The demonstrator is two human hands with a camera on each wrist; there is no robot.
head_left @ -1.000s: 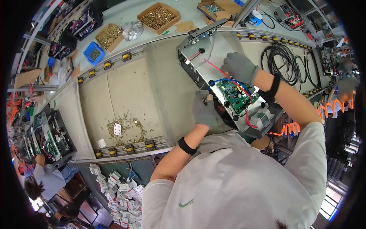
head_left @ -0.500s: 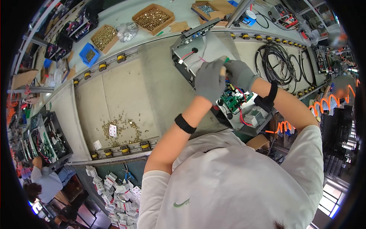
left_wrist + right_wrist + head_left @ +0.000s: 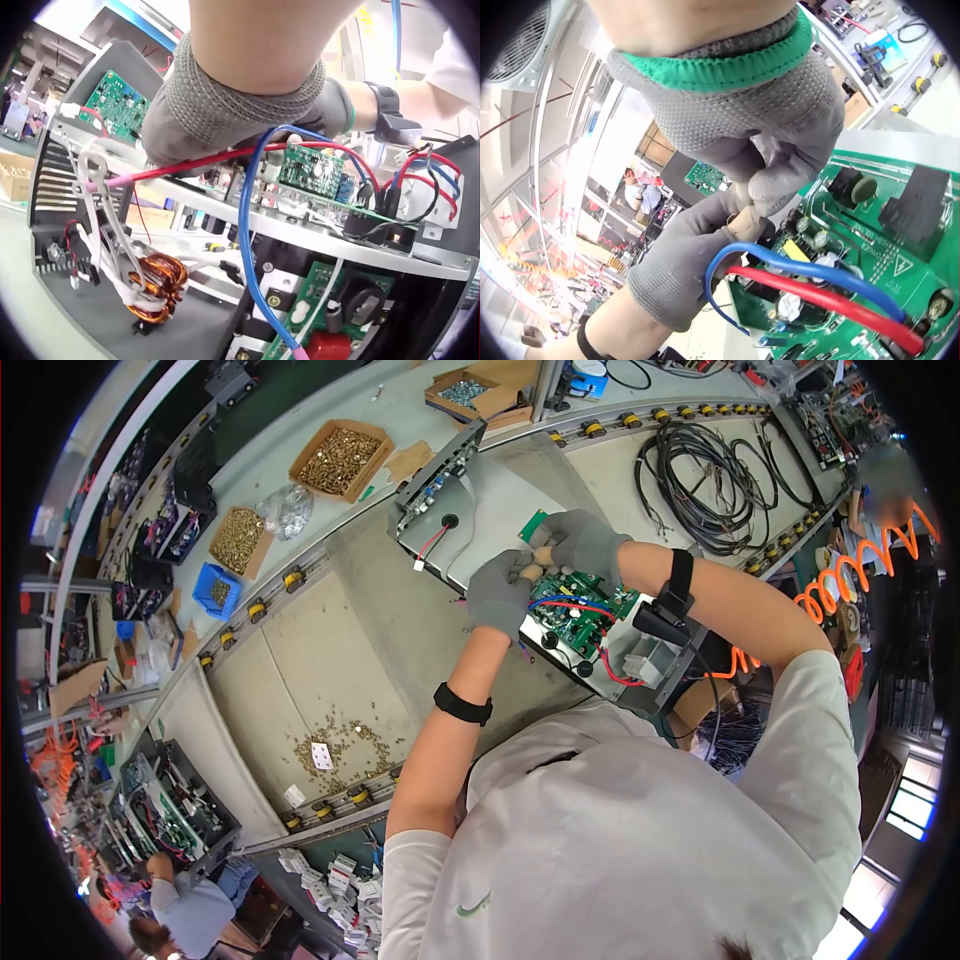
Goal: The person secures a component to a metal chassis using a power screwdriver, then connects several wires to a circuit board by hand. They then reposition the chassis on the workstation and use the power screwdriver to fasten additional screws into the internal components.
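Observation:
Over the open metal chassis (image 3: 500, 500), the gloved left hand (image 3: 500, 595) and right hand (image 3: 585, 548) meet at their bare fingertips. In the right wrist view, the right hand (image 3: 742, 120) has its thumb and fingers bent together against those of the left hand (image 3: 686, 259); whatever lies between them is too small to make out. A green piece (image 3: 533, 525) shows beside the right fingers. Below the hands is a green circuit board (image 3: 575, 625). In the left wrist view, a red wire (image 3: 217, 157) and a blue wire (image 3: 246, 225) pass the left hand (image 3: 225, 112).
Coiled black cables (image 3: 700, 490) lie at the right. Boxes of small metal parts (image 3: 342, 458) and a blue bin (image 3: 216, 592) stand along the back bench. Loose brass-coloured pieces (image 3: 350, 755) are scattered at the left front. Another person (image 3: 190, 905) is at the lower left.
The left hand has come up from the chassis's near edge to meet the right hand. The blue and red wires have shifted, and the whole head view has turned.

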